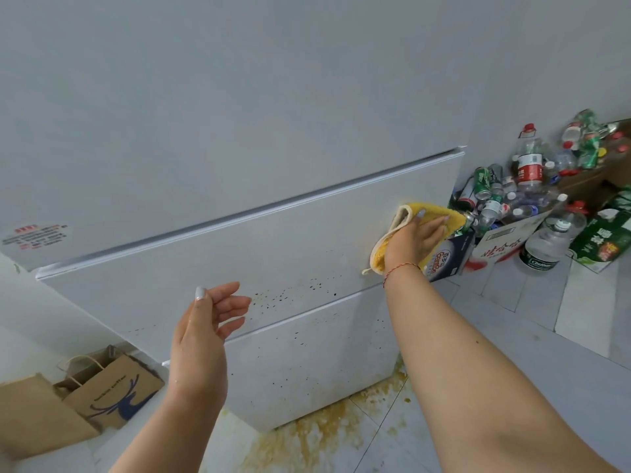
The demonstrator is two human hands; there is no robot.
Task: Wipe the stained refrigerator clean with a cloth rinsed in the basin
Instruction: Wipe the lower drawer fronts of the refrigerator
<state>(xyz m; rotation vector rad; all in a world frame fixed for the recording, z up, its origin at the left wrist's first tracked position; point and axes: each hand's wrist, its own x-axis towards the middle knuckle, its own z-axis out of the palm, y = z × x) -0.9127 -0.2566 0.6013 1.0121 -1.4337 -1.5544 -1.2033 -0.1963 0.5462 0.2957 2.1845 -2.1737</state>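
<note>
Two hands worked: the right hand (415, 238), fingers spread flat, pressed a yellow cloth (428, 216) against the refrigerator (239, 240) door to scrub, while the left hand (205, 322) hovered empty, fingers loose, apparently for balance.

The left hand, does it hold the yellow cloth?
No, the left hand hangs open and empty; the right hand presses the yellow cloth on the refrigerator.

Home kitchen corner: fridge (239, 206), tile floor (546, 353), empty bottles (526, 186)
</note>
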